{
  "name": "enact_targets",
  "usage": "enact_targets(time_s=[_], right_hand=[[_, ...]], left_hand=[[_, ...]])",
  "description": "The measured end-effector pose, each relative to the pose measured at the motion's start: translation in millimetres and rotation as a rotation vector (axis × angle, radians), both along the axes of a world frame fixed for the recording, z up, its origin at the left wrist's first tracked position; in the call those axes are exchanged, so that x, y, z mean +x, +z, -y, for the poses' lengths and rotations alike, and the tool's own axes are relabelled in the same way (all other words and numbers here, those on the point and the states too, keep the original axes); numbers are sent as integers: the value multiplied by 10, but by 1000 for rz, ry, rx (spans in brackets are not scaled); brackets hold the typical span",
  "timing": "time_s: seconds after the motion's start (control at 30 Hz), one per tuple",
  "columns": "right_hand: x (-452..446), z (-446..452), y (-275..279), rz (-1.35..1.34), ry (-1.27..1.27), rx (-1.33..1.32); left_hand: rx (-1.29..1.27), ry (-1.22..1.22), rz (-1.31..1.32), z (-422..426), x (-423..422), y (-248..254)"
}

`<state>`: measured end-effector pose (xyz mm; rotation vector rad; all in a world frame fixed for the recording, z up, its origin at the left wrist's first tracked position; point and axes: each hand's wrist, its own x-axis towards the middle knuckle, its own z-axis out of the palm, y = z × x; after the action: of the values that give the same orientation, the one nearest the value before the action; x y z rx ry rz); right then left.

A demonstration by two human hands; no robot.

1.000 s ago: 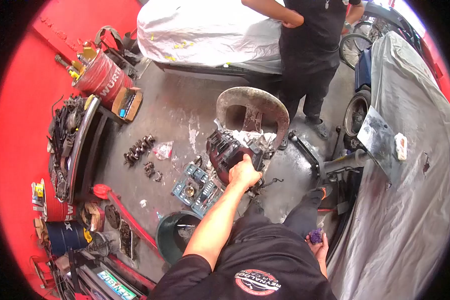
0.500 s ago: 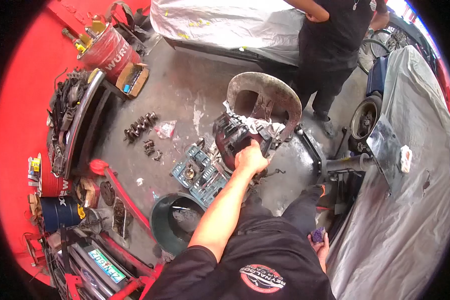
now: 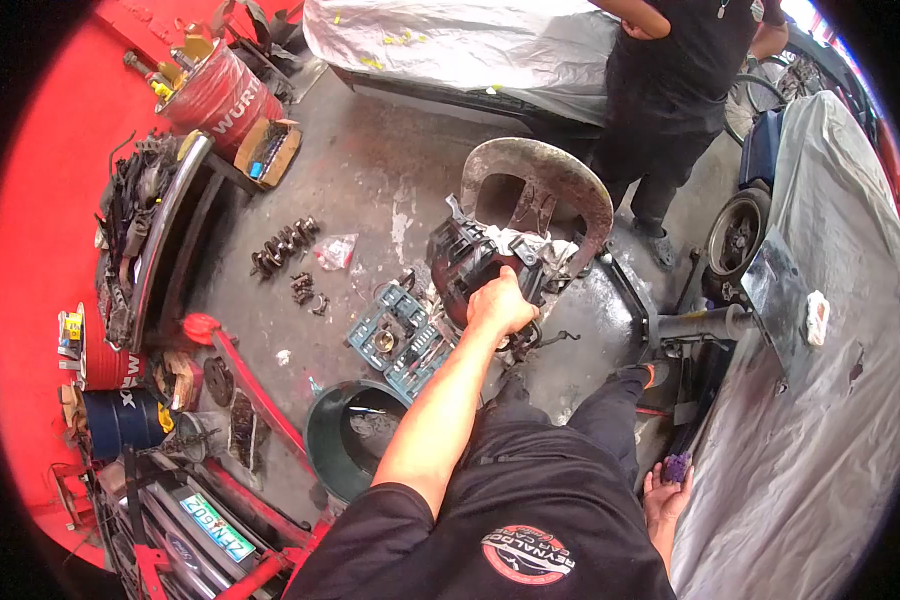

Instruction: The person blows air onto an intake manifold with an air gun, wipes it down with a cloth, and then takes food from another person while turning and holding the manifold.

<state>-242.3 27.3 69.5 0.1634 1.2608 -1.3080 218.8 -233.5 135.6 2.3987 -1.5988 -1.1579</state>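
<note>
My left hand (image 3: pixel 502 304) reaches forward and grips the near side of a dark, bulky engine part (image 3: pixel 462 275), its fingers partly hidden. That part rests with white rags (image 3: pixel 530 243) on a worn plastic chair (image 3: pixel 582 190). Low on the right, my right hand (image 3: pixel 664 502) is turned palm up and holds a small purple scrubbing pad (image 3: pixel 677 467) at its fingers. Close to the chair, an opened teal tool case (image 3: pixel 402 338) lies on the floor beside a dark green tub (image 3: pixel 322 445).
A crankshaft (image 3: pixel 284 246) and a plastic bag (image 3: pixel 337 252) lie on the floor. A red jack handle (image 3: pixel 255 385) slants at left. Another person (image 3: pixel 665 100) stands beyond the chair. A covered car (image 3: pixel 820 420) borders the right, near a wheel (image 3: pixel 738 232).
My right hand has moved outward to the right with the purple scrubbing pad, and its palm shows more. My left hand stays on the engine part. The view has shifted slightly.
</note>
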Motion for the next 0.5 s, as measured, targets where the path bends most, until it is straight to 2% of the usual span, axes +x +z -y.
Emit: enact_targets(time_s=[0.23,0.5], right_hand=[[263,209,160,0,3,-60],[120,254,365,-40,-71,-106]], left_hand=[[31,24,6,-38,-21,49],[-4,66,13,-9,-123,-3]])
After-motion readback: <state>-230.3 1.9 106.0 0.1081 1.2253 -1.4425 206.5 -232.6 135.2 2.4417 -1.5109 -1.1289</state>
